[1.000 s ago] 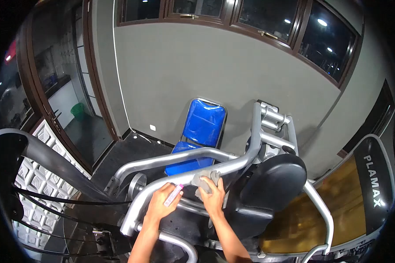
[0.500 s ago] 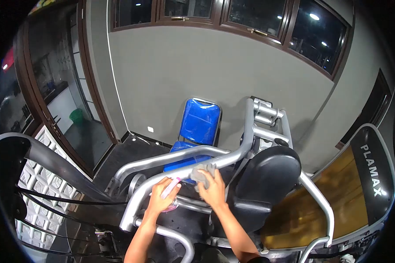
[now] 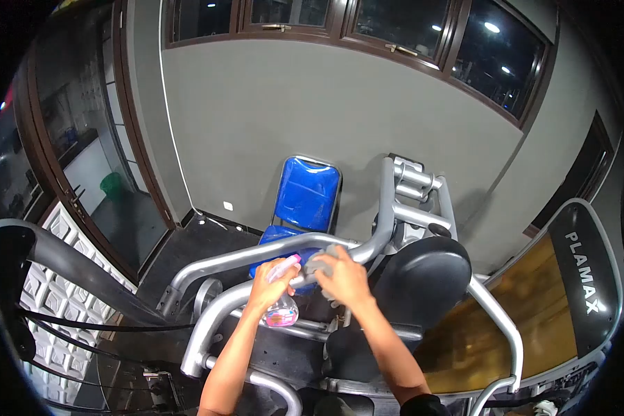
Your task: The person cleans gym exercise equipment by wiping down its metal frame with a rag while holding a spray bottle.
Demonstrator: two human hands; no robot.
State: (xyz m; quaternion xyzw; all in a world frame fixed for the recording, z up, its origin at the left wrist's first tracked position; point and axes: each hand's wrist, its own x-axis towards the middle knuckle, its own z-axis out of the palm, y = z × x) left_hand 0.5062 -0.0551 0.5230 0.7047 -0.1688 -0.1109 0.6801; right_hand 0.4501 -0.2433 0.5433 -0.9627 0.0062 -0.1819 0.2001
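My left hand (image 3: 271, 286) is closed round the neck of a clear spray bottle (image 3: 281, 313) with a white and pink trigger head and a pink patch low on its body. Beside it, my right hand (image 3: 345, 277) presses a grey cloth (image 3: 320, 265) against the silver tube (image 3: 369, 251) of a gym machine. The fingers wrap partly over the cloth and the bar. Just to the right stands the machine's black padded backrest (image 3: 423, 284), with the black seat (image 3: 359, 353) below.
A blue chair (image 3: 306, 194) stands against the grey wall (image 3: 256, 111) behind the machine. To the right is a panel (image 3: 581, 270) lettered PLAMAX. Black cables (image 3: 104, 324) and a dark curved arm (image 3: 97, 277) lie left. A glass door (image 3: 104, 159) is at far left.
Both hands have moved slightly up and right along the tube, the cloth going with the right hand. The spray bottle's body now shows more below my left hand. The view has shifted slightly.
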